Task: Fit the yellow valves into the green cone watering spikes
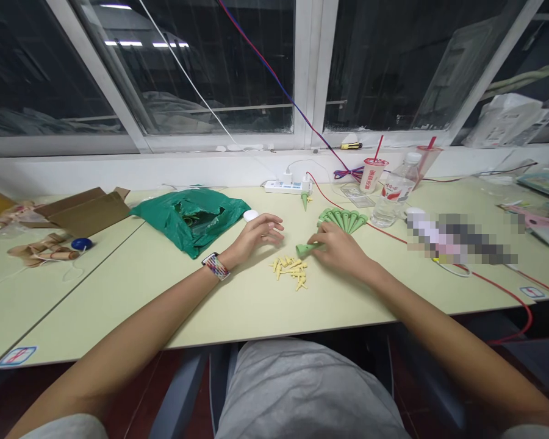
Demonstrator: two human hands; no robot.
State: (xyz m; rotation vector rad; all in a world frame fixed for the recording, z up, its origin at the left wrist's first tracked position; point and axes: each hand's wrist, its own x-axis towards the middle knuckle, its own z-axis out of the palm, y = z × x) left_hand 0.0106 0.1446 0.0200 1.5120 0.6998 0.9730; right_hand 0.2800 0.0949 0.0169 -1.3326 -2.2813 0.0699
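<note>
Head view: the left hand (256, 235) lies loosely curled on the worktop (210, 305), just beside one white round object (251, 215). A heap of roughly fifteen small yellow paper pieces (289, 271) sits between the hands. The right hand (338, 250) pinches one green paper cone (307, 249), its fingertips steadying it low against the worktop, near a fan of about six more cones (343, 219).
</note>
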